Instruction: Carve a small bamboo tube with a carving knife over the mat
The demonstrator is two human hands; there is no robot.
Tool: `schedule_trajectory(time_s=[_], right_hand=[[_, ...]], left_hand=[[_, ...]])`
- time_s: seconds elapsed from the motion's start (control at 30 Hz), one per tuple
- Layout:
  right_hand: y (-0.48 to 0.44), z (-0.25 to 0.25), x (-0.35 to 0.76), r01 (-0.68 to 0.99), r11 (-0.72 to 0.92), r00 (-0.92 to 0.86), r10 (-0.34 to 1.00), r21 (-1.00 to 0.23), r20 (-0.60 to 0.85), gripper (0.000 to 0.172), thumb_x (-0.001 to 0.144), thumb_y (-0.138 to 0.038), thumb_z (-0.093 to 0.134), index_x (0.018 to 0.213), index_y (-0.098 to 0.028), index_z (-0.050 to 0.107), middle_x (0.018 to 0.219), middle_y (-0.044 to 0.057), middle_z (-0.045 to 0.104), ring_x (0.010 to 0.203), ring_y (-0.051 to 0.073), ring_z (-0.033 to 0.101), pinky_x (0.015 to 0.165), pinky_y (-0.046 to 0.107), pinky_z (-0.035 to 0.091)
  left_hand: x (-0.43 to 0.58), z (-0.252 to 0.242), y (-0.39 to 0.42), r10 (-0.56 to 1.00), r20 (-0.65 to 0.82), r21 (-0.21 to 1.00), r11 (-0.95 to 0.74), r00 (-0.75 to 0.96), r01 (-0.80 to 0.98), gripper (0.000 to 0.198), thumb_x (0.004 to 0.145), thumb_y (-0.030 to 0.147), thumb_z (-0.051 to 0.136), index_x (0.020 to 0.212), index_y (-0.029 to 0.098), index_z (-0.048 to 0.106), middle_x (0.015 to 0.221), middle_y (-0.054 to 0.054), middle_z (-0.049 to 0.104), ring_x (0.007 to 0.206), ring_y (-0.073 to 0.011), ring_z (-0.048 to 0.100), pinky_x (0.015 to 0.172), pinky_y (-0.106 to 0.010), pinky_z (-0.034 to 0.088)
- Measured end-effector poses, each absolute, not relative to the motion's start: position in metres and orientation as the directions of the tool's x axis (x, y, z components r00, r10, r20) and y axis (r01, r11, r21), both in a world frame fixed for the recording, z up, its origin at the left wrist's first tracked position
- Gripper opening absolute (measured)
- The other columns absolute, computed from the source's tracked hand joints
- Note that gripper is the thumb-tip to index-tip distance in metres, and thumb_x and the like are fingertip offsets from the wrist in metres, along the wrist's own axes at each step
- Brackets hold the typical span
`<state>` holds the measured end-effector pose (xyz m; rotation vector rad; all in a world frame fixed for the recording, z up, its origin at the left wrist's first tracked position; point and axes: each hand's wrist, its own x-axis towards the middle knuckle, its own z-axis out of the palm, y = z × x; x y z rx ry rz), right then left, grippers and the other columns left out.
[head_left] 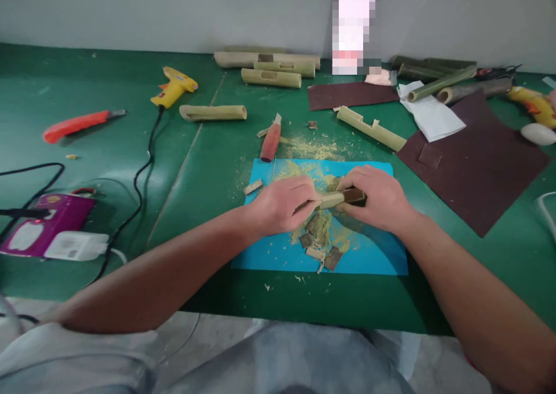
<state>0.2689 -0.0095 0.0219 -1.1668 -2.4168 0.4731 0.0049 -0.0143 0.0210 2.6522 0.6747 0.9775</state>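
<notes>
Over a blue sheet [373, 255], both my hands are closed around a bamboo piece [330, 200]. My left hand [284, 204] pinches its left end, and my right hand [374, 198] wraps its right end, where a dark brown part shows. Whether that part is a cut-out or something separate, I cannot tell. Below my hands lie pale dust and several small bamboo scraps [333, 259]. Just beyond my left hand rests a red-handled knife [271, 141].
Bamboo tubes [271, 77] lie along the back, with a notched one [373, 130] nearer. A yellow glue gun [174, 87], an orange cutter [78, 126] and a purple power strip [65, 220] with cables are left. Brown sheets [473, 168] and white paper [434, 116] lie right.
</notes>
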Motion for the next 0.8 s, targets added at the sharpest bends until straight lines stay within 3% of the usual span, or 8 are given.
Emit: schedule_trajectory(time_s=[0.6, 0.7, 0.8], right_hand=[[-0.01, 0.027, 0.268, 0.662, 0.565, -0.569, 0.806, -0.492, 0.16, 0.022, 0.086, -0.045, 0.08, 0.095, -0.027, 0.069, 0.098, 0.004, 0.076, 0.091, 0.026, 0.063, 0.075, 0.038, 0.04], [-0.01, 0.026, 0.269, 0.65, 0.576, -0.574, 0.799, -0.496, 0.177, 0.023, 0.086, -0.043, 0.08, 0.096, -0.026, 0.07, 0.098, 0.004, 0.076, 0.091, 0.026, 0.064, 0.075, 0.038, 0.041], [-0.01, 0.024, 0.269, 0.642, 0.584, -0.568, 0.797, -0.497, 0.203, 0.019, 0.087, -0.04, 0.078, 0.096, -0.026, 0.069, 0.096, 0.004, 0.075, 0.088, 0.025, 0.063, 0.074, 0.039, 0.042]], left_hand=[[0.003, 0.022, -0.014, 0.567, 0.463, 0.4, -0.82, 0.681, 0.411, 0.02, 0.105, 0.02, 0.052, 0.091, 0.021, 0.066, 0.081, -0.004, 0.068, 0.074, -0.0171, 0.062, 0.065, -0.031, 0.049], [0.004, 0.025, -0.013, 0.521, 0.469, 0.32, -0.853, 0.713, 0.413, 0.024, 0.106, 0.02, 0.05, 0.089, 0.02, 0.066, 0.081, -0.005, 0.067, 0.073, -0.0176, 0.061, 0.066, -0.032, 0.048], [0.019, 0.04, -0.022, 0.422, 0.459, 0.154, -0.905, 0.782, 0.397, 0.032, 0.106, 0.017, 0.045, 0.08, 0.02, 0.063, 0.077, -0.006, 0.065, 0.069, -0.0186, 0.058, 0.061, -0.035, 0.043]])
